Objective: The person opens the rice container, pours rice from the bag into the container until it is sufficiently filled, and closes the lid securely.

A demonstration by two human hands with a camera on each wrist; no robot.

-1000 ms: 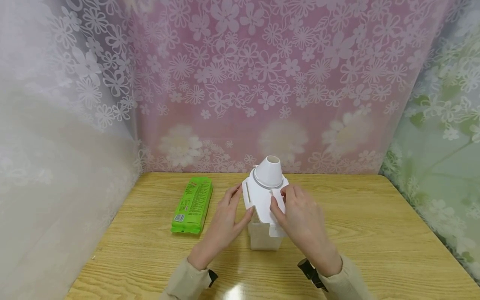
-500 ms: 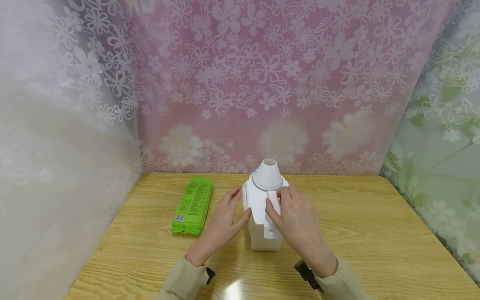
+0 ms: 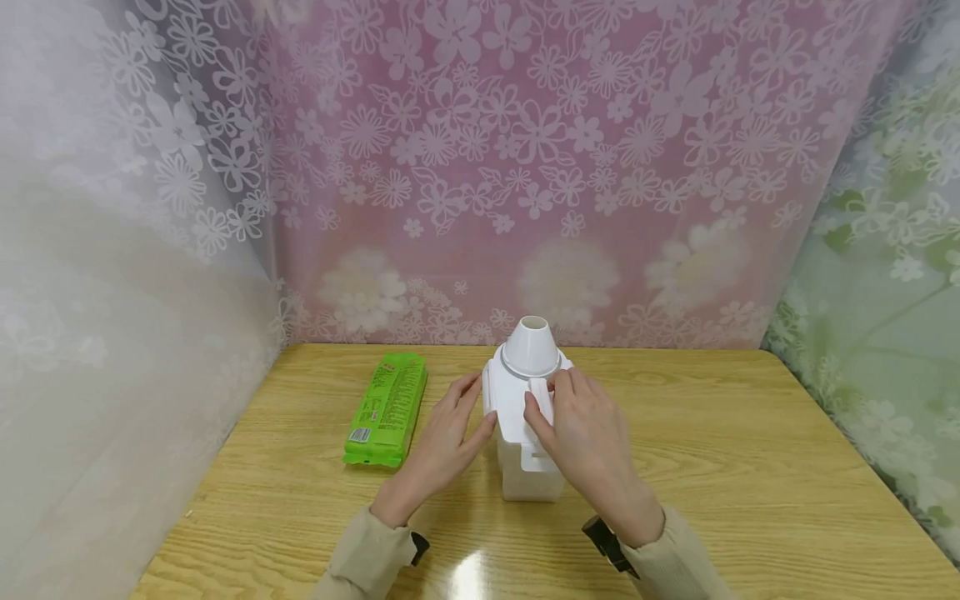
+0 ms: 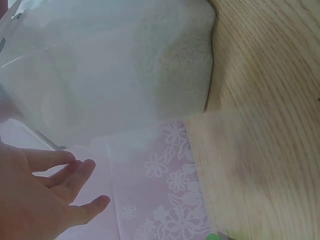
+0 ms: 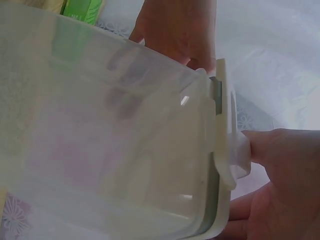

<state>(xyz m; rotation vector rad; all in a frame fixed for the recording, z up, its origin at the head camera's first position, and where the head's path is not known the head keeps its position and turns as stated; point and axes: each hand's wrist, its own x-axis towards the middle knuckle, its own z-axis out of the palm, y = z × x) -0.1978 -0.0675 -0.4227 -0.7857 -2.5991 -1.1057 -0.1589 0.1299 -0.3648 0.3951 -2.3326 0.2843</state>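
A translucent plastic storage container (image 3: 531, 485) stands upright on the table, topped by a white lid (image 3: 513, 417) with a cone-shaped spout (image 3: 531, 348). My right hand (image 3: 591, 425) pinches the raised white handle (image 3: 538, 390) of the lid between thumb and fingers. In the right wrist view the thumb presses on that handle (image 5: 243, 156), and a grey seal shows under the lid's rim. My left hand (image 3: 442, 442) steadies the lid's left edge with extended, spread fingers. Pale grainy contents (image 4: 185, 70) fill the container's bottom in the left wrist view.
A green printed packet (image 3: 385, 408) lies on the wooden table (image 3: 720, 483) to the left of my left hand. Floral curtains (image 3: 525, 167) hang at the back and both sides. Light glares off the table's front.
The lid has turned and shifted left from a skewed position, now sitting straighter over the container. My right hand moved left with its handle; the left hand hardly moved.
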